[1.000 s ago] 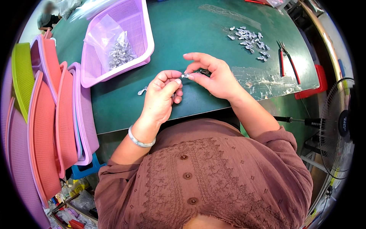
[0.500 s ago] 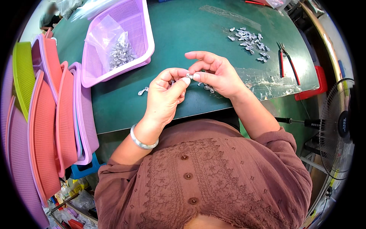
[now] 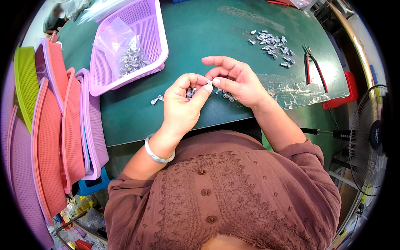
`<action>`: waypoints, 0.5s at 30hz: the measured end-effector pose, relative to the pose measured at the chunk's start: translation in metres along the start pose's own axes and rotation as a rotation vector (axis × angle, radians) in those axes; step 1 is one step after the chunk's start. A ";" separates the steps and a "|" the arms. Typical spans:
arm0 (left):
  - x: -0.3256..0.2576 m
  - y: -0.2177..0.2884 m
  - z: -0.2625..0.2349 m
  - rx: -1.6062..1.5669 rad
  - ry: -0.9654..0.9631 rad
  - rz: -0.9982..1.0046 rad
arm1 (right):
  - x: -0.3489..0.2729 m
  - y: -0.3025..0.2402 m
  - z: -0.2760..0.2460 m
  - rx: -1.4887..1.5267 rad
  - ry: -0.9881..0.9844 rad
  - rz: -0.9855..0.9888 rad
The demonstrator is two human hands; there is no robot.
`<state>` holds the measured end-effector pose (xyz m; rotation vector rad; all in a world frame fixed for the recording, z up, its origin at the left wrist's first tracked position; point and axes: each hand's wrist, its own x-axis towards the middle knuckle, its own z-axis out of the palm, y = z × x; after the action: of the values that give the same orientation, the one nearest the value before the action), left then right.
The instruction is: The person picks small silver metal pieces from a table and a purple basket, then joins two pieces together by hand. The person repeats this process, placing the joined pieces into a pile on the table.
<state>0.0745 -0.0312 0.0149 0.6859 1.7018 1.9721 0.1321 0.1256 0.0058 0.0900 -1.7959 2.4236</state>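
Over the table's near side, my left hand (image 3: 181,104) and my right hand (image 3: 246,87) meet at the fingertips around one tiny silvery fitting (image 3: 209,82). The left thumb and forefinger pinch it, and the right thumb and forefinger close on its other side; its exact kind is too small to tell. In the curl of the left fingers sit more small grey pieces (image 3: 190,92), partly hidden. Beside that hand lies a loose grey loop-shaped piece (image 3: 157,100). Several similar pieces (image 3: 228,96) lie on the table, partly covered by my right hand.
A lilac basket (image 3: 163,50) holds a clear bag of grey pieces (image 3: 133,58). Further right are a scattered pile of pieces (image 3: 273,43) and red-handled pliers (image 3: 320,73) on the green table (image 3: 196,33). Stacked coloured baskets (image 3: 50,137) stand left, a fan (image 3: 366,137) right.
My left hand has shifted slightly right and turned, so the pieces in its palm show more. The fitting at the fingertips has tilted a little. My right hand stays nearly in place.
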 end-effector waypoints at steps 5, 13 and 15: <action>0.000 0.000 0.001 0.010 0.005 0.004 | -0.001 -0.001 0.001 0.018 -0.012 -0.004; -0.001 0.000 -0.002 0.047 -0.002 -0.007 | -0.001 0.000 0.004 -0.117 0.037 -0.083; -0.002 0.000 -0.003 0.004 0.009 -0.023 | 0.000 0.002 0.005 -0.224 0.049 -0.172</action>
<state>0.0740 -0.0344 0.0144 0.6564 1.7124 1.9594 0.1318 0.1203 0.0048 0.1549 -1.9366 2.0782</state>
